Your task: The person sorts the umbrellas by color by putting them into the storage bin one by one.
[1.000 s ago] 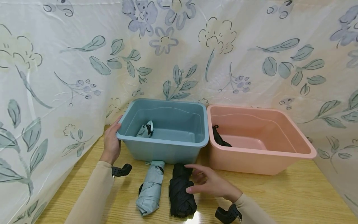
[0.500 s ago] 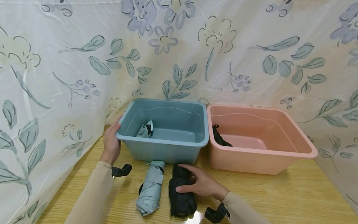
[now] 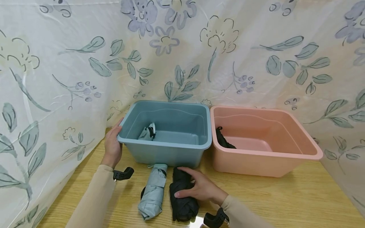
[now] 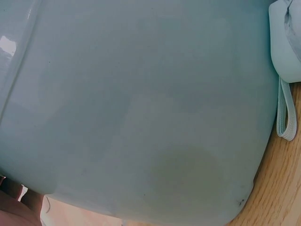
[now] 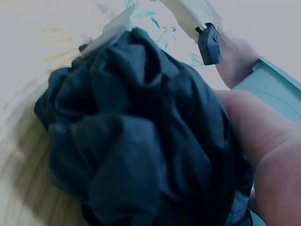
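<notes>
A folded black umbrella lies on the table in front of the blue bin, and my right hand grips it from the right, thumb and fingers around it. Its bunched fabric fills much of the right wrist view, with part of the hand at the right side. My left hand holds the left rim of the blue bin; some of its fingers show at the lower left of the left wrist view. Left of the black umbrella lies a folded light grey-blue umbrella, untouched.
Inside the blue bin is another light grey-blue umbrella, partly hidden. The pink bin stands close beside on the right, with a black item at its left wall. A floral curtain hangs behind both, above the wooden table.
My right hand has moved left and closed around the black umbrella, which has shifted slightly left. The left hand stays at the blue bin's rim.
</notes>
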Available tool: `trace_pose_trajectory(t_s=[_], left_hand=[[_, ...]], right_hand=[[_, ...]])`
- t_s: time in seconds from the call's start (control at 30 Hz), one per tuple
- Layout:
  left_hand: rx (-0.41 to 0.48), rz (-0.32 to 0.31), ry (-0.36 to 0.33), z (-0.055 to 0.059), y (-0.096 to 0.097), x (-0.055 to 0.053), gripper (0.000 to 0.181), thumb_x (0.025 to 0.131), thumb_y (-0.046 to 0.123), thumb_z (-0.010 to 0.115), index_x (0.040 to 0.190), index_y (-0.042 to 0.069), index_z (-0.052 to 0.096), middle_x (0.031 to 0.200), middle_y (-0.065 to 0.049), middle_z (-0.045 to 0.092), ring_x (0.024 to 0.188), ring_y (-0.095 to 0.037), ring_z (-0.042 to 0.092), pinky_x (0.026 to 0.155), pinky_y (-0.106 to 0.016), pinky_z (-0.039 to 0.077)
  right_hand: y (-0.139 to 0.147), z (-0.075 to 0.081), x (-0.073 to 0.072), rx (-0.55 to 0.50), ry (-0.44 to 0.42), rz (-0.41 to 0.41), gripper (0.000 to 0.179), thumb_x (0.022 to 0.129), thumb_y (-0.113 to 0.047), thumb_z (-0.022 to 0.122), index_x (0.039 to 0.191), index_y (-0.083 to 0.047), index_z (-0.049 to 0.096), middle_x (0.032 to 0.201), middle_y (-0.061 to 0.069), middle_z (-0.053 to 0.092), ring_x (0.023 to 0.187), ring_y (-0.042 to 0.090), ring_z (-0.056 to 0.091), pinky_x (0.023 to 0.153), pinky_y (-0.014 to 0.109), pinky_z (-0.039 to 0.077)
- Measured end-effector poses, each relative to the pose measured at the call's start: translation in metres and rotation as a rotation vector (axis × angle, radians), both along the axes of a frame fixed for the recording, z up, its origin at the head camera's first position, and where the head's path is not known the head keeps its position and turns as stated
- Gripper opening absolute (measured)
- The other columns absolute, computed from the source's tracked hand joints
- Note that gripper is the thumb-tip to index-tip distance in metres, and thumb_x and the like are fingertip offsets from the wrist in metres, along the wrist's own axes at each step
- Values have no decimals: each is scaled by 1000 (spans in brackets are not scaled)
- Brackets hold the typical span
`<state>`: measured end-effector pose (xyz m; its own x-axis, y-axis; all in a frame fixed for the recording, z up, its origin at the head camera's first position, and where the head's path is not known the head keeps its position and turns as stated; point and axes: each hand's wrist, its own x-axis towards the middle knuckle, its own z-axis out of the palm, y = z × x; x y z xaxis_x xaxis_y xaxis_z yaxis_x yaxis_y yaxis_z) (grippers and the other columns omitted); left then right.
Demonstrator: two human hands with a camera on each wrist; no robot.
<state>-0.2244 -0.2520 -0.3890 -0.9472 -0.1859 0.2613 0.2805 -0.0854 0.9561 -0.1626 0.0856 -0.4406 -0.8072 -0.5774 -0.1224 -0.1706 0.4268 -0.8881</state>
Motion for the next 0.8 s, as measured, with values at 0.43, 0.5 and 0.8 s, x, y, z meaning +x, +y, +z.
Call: trace_pose_trajectory(t_s=[0.43, 0.5, 0.8], left_hand=[[-6, 9, -14, 0, 1, 2, 52, 111, 19, 25, 159, 0, 27, 166, -9, 27, 152, -25, 23, 123, -47, 17], [-6, 13, -15, 0, 1, 2, 51, 111, 19, 24, 159, 0, 27, 166, -9, 27, 152, -25, 23, 123, -47, 17], [-10, 11, -20, 3, 2, 2, 51, 111, 20, 26, 159, 1, 28, 166, -9, 27, 152, -25, 24, 123, -46, 17]], right_hand=[[-7, 0, 11, -138, -154, -83, 78, 75, -13, 90, 145, -22, 54, 128, 12, 56, 105, 28, 53, 85, 44, 48], [-7, -1, 12, -159, -149, -87, 77, 75, -12, 90, 144, -21, 55, 126, 12, 56, 102, 27, 54, 85, 42, 47], [-1, -5, 18, -202, -43, -56, 77, 77, -21, 89, 144, -25, 51, 141, 11, 49, 102, 26, 55, 89, 43, 45]])
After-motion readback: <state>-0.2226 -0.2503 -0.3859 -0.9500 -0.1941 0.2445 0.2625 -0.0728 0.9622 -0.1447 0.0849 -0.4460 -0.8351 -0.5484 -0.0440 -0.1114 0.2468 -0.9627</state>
